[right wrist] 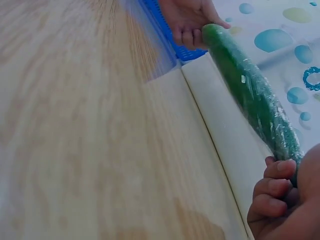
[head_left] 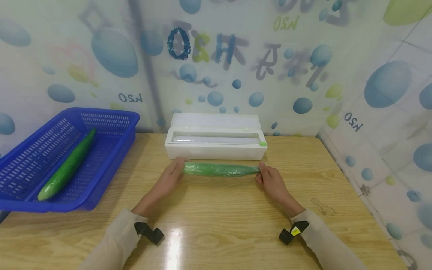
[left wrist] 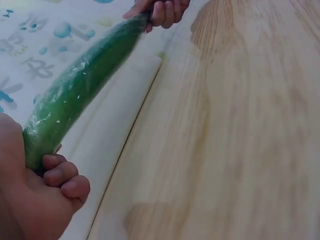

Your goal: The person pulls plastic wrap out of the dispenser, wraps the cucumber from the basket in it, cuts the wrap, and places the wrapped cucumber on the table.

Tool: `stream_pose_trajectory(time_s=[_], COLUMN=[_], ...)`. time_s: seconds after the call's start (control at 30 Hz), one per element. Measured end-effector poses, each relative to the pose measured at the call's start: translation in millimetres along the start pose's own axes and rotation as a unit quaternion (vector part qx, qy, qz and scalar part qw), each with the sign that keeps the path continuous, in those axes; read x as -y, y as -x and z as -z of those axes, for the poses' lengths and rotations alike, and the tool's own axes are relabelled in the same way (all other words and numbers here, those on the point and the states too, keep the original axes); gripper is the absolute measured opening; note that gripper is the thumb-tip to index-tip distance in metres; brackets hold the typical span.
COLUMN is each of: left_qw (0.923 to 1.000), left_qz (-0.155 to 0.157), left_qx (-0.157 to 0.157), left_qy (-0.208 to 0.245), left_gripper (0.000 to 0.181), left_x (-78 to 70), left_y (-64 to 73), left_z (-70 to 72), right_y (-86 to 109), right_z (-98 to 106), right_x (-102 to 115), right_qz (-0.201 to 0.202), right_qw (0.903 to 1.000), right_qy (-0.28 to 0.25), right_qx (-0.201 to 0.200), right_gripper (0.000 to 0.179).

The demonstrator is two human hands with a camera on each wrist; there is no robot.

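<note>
Fingers [right wrist: 271, 187] curled: left hand [head_left: 171, 175] and right hand [head_left: 272, 182] grip opposite ends of wrapped cucumber [head_left: 217, 170], probably keeping film [right wrist: 270, 107] taut, just before white box [head_left: 216, 152] along desk's [head_left: 219, 210] far edge.

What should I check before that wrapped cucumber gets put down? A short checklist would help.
1. Left hand grips one end of the wrapped cucumber: ok.
2. Right hand grips the other: ok.
3. Film covers the middle: ok, it shines there.
4. Ends sealed: cannot tell, hands hide them.
5. White box closed: not ok, lid open.
6. Space beside the other cucumber in the blue basket: ok.
</note>
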State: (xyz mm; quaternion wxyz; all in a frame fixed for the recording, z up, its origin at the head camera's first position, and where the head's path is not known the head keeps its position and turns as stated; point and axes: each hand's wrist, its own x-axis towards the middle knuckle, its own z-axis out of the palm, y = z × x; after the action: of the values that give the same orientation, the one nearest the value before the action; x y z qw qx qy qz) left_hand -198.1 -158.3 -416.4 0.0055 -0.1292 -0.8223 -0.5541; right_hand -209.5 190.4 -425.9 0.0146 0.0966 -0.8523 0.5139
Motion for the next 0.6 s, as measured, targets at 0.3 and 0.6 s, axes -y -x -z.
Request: stream_pose_trajectory(time_s=[0.3, 0.6], left_qw=[0.9989, 0.9907], left_qz=[0.010, 0.073], left_qx=[-0.034, -0.079], left_qy=[-0.031, -0.082], left_gripper=[0.036, 0.055], left_x=[2.2, 3.6], left_y=[-3.4, -2.2], left_z=[-1.6, -1.9], right_y=[-0.1, 5.7], right_z=[-0.4, -3.7], right_x=[-0.3, 4.2], right_qz=[0.056, 0.117], right_qw=[0.9979, 0.9917], right_qy=[0.027, 0.008], right_qx=[0.020, 0.052], right_gripper=[0.044, 0.033])
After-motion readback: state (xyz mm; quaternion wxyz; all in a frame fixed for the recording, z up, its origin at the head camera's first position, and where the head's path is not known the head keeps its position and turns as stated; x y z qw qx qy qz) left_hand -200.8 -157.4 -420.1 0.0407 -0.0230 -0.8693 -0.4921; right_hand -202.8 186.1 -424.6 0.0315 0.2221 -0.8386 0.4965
